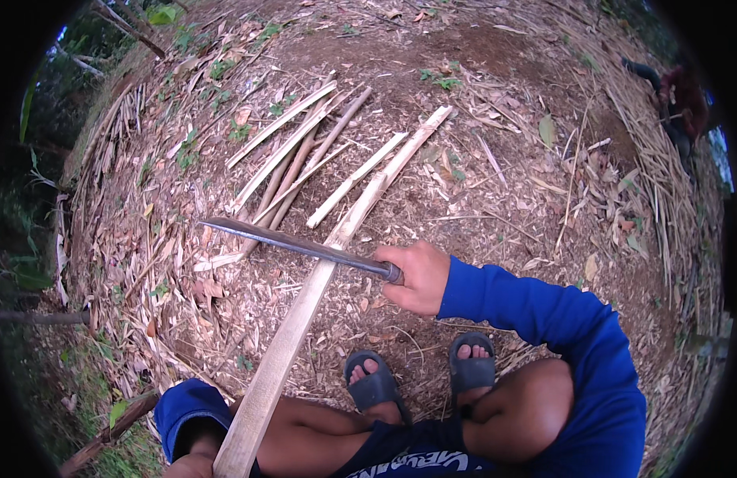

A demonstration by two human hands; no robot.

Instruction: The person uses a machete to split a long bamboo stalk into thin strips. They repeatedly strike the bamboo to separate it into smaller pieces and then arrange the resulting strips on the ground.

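My right hand (417, 277) is wrapped round the handle of a machete (284, 240), whose long dark blade points to the left. The blade lies across a long, pale split-wood strip (282, 338), about midway along it. This strip runs from the lower edge up to the right, its far part over the littered ground. At the bottom left my left hand (191, 465) grips the strip's near end, with its fingers mostly hidden by the frame's edge. Just left of the strip's far part lies a shorter pale strip (357, 182).
Several split strips and brown sticks (300, 151) lie in a loose pile ahead. Wood chips and dry leaves cover the ground. My sandalled feet (376, 389) stand close below the blade. Another person (683, 103) is at the far right, beside long stalks (663, 191).
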